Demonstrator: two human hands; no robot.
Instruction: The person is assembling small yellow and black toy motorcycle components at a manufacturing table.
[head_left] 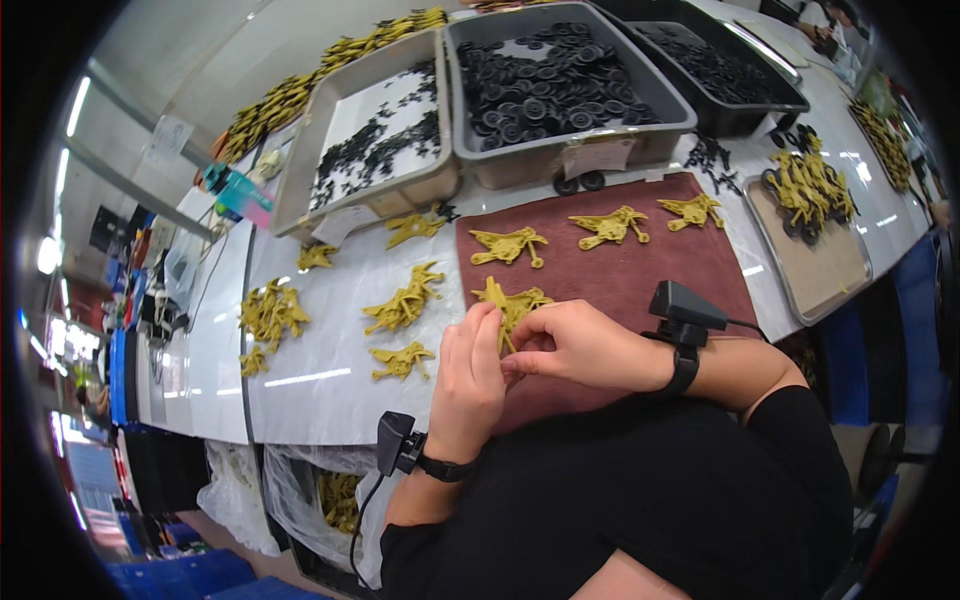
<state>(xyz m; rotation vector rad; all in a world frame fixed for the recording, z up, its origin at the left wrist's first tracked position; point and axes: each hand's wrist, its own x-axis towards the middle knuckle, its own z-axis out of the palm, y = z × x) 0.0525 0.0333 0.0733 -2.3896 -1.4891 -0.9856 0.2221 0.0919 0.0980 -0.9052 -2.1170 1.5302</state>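
Observation:
Both my hands meet over the near left part of the maroon cloth point(600, 277), around a yellow plastic toy bike frame point(517, 300). My left hand point(470, 365) is closed on its left side, fingers bent over it. Thumb and forefinger of my right hand point(585, 345) pinch at its lower end; any small part between those fingertips is hidden. Beyond my hands, a row of similar frames lies on the cloth: one at the left point(508, 246), one in the middle point(610, 228) and one at the right point(691, 211).
More yellow frames point(403, 303) lie left of the cloth, with a heap point(272, 315) farther left. Behind stand a bin of small black parts point(290, 200), a grey bin of black wheels point(680, 125) and a black bin point(795, 100). A tray point(835, 290) at right bears wheeled yellow pieces.

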